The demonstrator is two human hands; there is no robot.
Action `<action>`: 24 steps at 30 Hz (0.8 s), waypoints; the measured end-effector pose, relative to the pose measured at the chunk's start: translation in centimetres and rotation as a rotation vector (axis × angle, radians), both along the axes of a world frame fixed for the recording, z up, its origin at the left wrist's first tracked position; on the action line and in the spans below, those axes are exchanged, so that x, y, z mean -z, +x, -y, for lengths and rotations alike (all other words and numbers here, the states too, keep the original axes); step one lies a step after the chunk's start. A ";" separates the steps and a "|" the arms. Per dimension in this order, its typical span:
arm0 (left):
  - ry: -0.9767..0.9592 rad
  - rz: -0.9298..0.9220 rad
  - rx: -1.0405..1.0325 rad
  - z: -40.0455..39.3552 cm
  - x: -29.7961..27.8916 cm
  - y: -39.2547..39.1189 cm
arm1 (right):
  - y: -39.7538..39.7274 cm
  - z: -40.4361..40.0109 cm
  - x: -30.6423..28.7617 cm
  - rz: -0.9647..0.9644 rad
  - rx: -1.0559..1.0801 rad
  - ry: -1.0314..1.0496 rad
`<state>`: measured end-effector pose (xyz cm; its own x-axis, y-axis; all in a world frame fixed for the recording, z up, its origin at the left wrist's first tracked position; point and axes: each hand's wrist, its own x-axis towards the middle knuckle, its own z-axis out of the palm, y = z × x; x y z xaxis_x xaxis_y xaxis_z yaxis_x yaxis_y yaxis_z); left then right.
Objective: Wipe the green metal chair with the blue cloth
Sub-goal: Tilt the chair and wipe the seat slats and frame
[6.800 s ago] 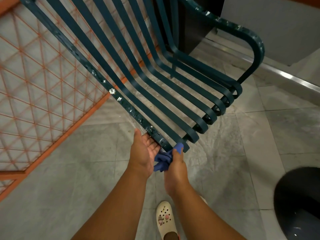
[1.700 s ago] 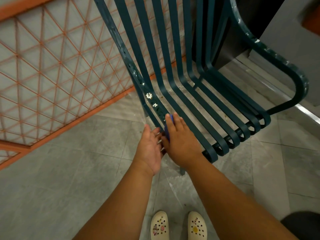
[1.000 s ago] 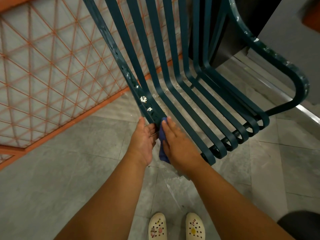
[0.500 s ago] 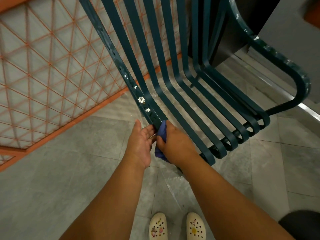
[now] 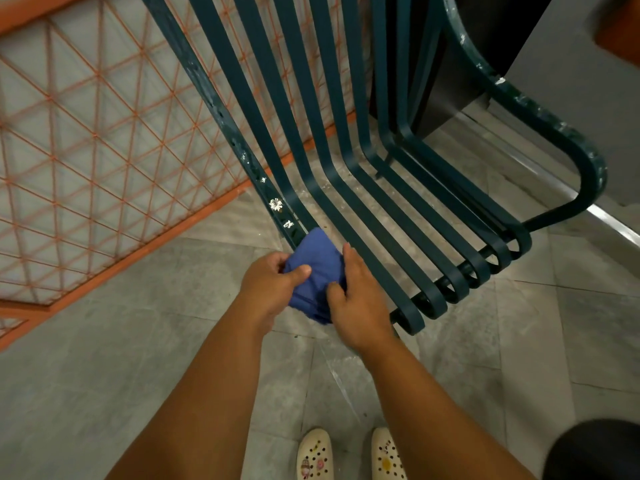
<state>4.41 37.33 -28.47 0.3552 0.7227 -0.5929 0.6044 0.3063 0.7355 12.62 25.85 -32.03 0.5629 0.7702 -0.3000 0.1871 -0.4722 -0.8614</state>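
The green metal chair (image 5: 363,188) fills the upper middle of the head view, its flat slats curving down from the back into the seat. White specks mark its leftmost bar. The blue cloth (image 5: 313,268) lies bunched over the lower end of that bar, at the seat's front left corner. My left hand (image 5: 270,285) grips the cloth from the left, thumb on top. My right hand (image 5: 356,296) pinches it from the right, with the fingers lying against the neighbouring slat.
An orange wire-mesh panel (image 5: 93,140) leans at the left behind the chair. A grey wall and a metal floor strip (image 5: 609,220) run along the right. A dark round object (image 5: 595,452) sits at the bottom right corner. My feet in cream clogs (image 5: 349,455) stand on grey tiles.
The cloth has come out from between my hands and now sits spread over the bar's end. My left hand has closed on it, where before it only lay beside the bar.
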 end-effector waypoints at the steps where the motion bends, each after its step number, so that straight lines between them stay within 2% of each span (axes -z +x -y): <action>1: 0.177 -0.073 0.048 -0.5 0.1 0.2 | -0.7 0.1 0.1 0.127 -0.020 -0.033; 4: 0.691 -0.271 0.169 -0.5 0.6 0.8 | -1.7 0.0 1.0 0.322 -0.108 -0.085; 6: 0.906 -0.229 0.317 0.4 1.1 1.1 | -1.8 -0.1 1.6 0.316 -0.103 -0.088; 8: 1.013 -0.126 0.524 1.7 2.4 1.0 | -2.0 0.2 1.8 0.304 -0.038 -0.094; 11: 0.978 -0.045 0.593 2.5 3.6 0.4 | -2.2 0.5 2.0 0.208 0.175 -0.203; 13: 0.998 -0.046 0.592 2.1 3.9 0.2 | -2.1 0.4 2.2 0.240 0.236 -0.254; 16: 1.031 -0.048 0.549 1.3 4.0 0.8 | -1.9 0.1 2.0 0.324 0.193 -0.284; 20: 1.016 -0.058 0.355 1.5 3.9 1.8 | -1.5 -0.1 1.8 0.308 0.154 -0.320; 24: 1.123 -0.012 0.528 0.8 4.1 1.2 | -1.3 -1.0 1.1 0.295 0.123 -0.305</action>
